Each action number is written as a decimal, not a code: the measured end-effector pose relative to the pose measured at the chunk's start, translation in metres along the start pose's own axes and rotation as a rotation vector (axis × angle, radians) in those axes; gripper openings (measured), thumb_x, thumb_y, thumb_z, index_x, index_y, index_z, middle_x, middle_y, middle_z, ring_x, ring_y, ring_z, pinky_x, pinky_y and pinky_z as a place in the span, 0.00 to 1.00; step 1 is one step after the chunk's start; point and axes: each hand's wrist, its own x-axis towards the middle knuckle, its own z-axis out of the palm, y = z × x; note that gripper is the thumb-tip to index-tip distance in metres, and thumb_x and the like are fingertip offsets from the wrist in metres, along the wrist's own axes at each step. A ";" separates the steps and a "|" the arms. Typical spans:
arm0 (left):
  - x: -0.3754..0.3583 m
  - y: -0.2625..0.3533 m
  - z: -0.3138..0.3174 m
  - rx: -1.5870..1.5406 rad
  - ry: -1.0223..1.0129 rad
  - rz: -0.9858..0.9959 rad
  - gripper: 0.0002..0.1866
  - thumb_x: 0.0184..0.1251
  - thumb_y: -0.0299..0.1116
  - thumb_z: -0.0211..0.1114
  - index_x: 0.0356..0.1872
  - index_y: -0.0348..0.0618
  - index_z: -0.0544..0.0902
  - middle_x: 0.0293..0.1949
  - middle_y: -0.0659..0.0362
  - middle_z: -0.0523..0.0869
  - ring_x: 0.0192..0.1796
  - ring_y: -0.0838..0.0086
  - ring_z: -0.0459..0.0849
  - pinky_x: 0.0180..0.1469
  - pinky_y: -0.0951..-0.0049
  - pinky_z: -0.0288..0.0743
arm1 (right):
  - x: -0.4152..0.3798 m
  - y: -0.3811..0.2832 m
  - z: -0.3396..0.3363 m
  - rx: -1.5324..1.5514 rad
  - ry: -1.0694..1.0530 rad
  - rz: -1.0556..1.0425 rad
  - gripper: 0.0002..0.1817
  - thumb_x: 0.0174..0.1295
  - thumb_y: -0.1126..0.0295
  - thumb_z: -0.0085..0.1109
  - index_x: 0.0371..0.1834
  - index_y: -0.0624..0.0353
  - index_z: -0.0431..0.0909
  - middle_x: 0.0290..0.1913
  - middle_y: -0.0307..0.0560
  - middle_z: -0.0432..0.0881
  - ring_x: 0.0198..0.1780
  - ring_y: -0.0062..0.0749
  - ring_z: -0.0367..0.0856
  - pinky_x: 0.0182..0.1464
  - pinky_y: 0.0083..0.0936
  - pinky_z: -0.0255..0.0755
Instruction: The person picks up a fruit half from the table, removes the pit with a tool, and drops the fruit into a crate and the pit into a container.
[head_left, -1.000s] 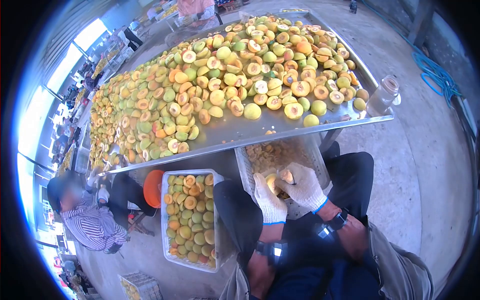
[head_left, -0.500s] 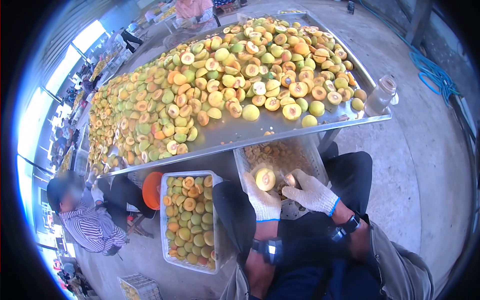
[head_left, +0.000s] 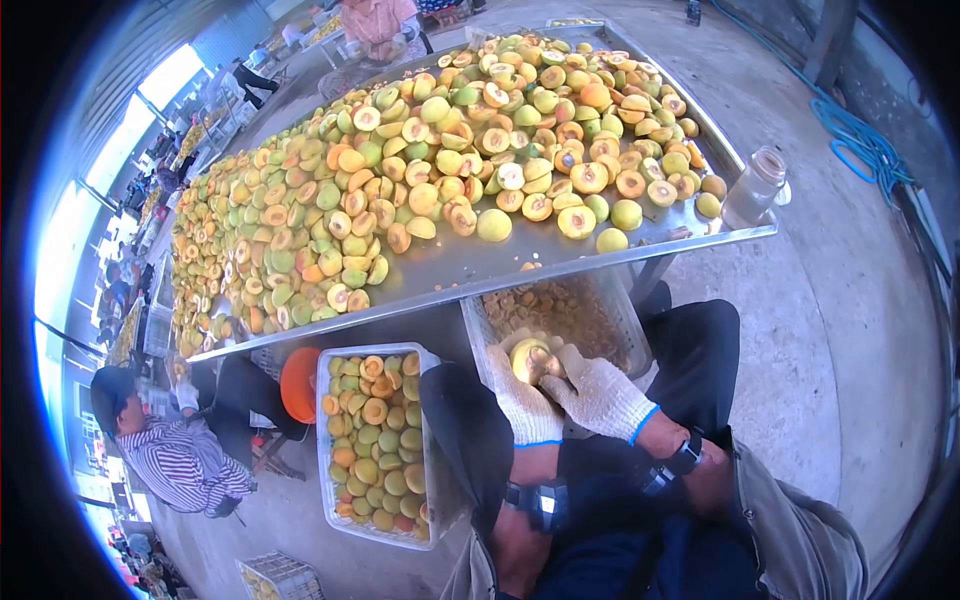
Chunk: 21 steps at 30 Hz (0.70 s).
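Observation:
My left hand [head_left: 524,400], in a white knit glove with a blue cuff, is closed around a halved yellow fruit [head_left: 527,358], cut face up. My gloved right hand [head_left: 598,393] meets it from the right, fingers pressed together at the fruit's cut face; a small thing in its fingertips is too hidden to name. Both hands are over a white crate [head_left: 630,335] holding pits and scraps. Above them, a metal table [head_left: 440,283] carries a heap of halved fruit [head_left: 420,200].
A white crate of fruit halves [head_left: 323,440] stands on the floor at left, beside an orange bucket [head_left: 299,385]. A person in a striped shirt [head_left: 185,460] sits further left. A clear jar [head_left: 752,190] stands on the table's right corner. Another person [head_left: 378,25] is behind the table.
My right hand has moved left, its fingertips now at the fruit in my left hand. The whole view has shifted slightly.

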 end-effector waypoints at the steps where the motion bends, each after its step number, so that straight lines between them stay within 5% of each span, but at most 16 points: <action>1: 0.000 0.001 0.003 0.019 0.029 0.013 0.31 0.81 0.61 0.54 0.56 0.39 0.79 0.48 0.49 0.85 0.47 0.58 0.87 0.51 0.56 0.86 | 0.000 -0.001 0.000 -0.016 -0.029 0.009 0.24 0.77 0.53 0.54 0.57 0.67 0.73 0.35 0.72 0.86 0.38 0.70 0.86 0.42 0.58 0.79; 9: 0.000 0.008 0.013 0.085 0.108 0.017 0.27 0.85 0.54 0.50 0.58 0.36 0.79 0.50 0.48 0.85 0.44 0.61 0.87 0.46 0.60 0.86 | -0.001 0.008 0.007 0.028 -0.014 -0.035 0.20 0.77 0.55 0.56 0.55 0.63 0.69 0.29 0.71 0.83 0.33 0.72 0.83 0.34 0.61 0.74; 12: -0.006 0.018 0.023 0.155 0.145 0.015 0.21 0.85 0.45 0.51 0.49 0.35 0.81 0.46 0.50 0.85 0.44 0.61 0.86 0.52 0.59 0.84 | -0.002 0.006 0.007 0.081 -0.022 -0.042 0.19 0.77 0.56 0.55 0.56 0.62 0.69 0.30 0.72 0.83 0.34 0.73 0.83 0.34 0.61 0.74; 15: -0.012 0.024 0.028 0.317 0.087 0.065 0.20 0.84 0.43 0.51 0.46 0.34 0.82 0.43 0.51 0.85 0.43 0.62 0.86 0.48 0.63 0.85 | -0.004 0.004 0.005 0.123 -0.032 -0.042 0.19 0.78 0.56 0.55 0.56 0.61 0.71 0.31 0.72 0.83 0.36 0.74 0.83 0.35 0.60 0.73; 17: -0.015 0.025 0.029 0.294 0.031 0.091 0.23 0.83 0.48 0.56 0.47 0.33 0.85 0.38 0.49 0.89 0.37 0.67 0.86 0.36 0.71 0.80 | -0.005 0.001 0.002 0.143 -0.038 -0.044 0.18 0.78 0.57 0.55 0.56 0.62 0.72 0.31 0.73 0.83 0.36 0.74 0.83 0.35 0.59 0.73; 21: -0.018 0.028 0.034 0.299 0.023 0.092 0.21 0.82 0.45 0.57 0.45 0.33 0.86 0.35 0.49 0.89 0.34 0.67 0.86 0.35 0.71 0.80 | -0.007 0.010 0.007 0.222 -0.074 -0.040 0.18 0.78 0.58 0.55 0.57 0.64 0.73 0.33 0.73 0.83 0.39 0.75 0.83 0.36 0.57 0.74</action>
